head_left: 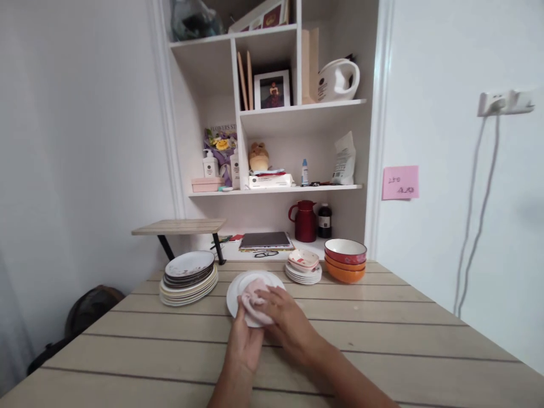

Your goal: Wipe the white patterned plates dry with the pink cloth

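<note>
A round white plate is in front of me near the middle of the table. My left hand grips its near edge, thumb on the upper side and fingers hidden beneath. A crumpled pale pink cloth lies on the plate's face. My right hand is closed over this cloth and presses it against the plate, fingers bent. Whether the plate rests on the table or is slightly raised, I cannot tell.
Stacked plates stand at left by a small raised shelf. Small dishes and stacked red and orange bowls stand at right. Behind are glasses, a laptop-like dark slab and a red jug.
</note>
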### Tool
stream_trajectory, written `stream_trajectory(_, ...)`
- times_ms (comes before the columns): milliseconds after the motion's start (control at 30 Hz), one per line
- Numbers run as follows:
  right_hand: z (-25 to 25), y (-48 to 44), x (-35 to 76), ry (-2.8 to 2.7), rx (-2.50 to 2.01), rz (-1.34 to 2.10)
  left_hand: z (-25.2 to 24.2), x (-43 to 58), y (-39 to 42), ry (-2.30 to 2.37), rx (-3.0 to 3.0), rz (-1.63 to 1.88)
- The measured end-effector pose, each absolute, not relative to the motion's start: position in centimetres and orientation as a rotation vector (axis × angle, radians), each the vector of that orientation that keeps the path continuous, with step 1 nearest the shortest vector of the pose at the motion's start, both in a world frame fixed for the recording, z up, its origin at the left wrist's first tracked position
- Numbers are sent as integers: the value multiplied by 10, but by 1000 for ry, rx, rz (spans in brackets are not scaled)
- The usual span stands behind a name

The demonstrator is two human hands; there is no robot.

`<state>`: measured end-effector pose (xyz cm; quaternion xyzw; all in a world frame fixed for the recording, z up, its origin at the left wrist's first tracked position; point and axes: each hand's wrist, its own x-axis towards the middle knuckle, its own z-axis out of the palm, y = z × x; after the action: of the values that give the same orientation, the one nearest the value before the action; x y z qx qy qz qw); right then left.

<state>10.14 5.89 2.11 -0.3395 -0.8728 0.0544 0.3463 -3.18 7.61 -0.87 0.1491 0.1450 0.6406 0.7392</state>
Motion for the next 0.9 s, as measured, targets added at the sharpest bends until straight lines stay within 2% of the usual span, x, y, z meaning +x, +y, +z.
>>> stream_trajectory(100, 24, 53, 91, -2332, -811, 137, -13, -34, 78, 281, 286, 1373)
stream_trajectory(233, 22, 75, 113, -2120, -864, 166, -10, -29, 77, 243, 319, 1423)
stream_trajectory(400, 12, 98, 151, -1871, -1017, 148, -11, -12, 69, 245, 464, 1197)
stream_trajectory(533, 18, 87, 140, -1932, -1099, 16, -11, 0, 58, 287, 551, 1041)
stream_trajectory(733, 31, 72, 124, -2106, -943, 52, -4, 1, 51, 368, 623, 1115)
stream_trajectory(900, 25, 90, 147, -1610, -916, 247, 5, -6, 49, 551, 893, 1215)
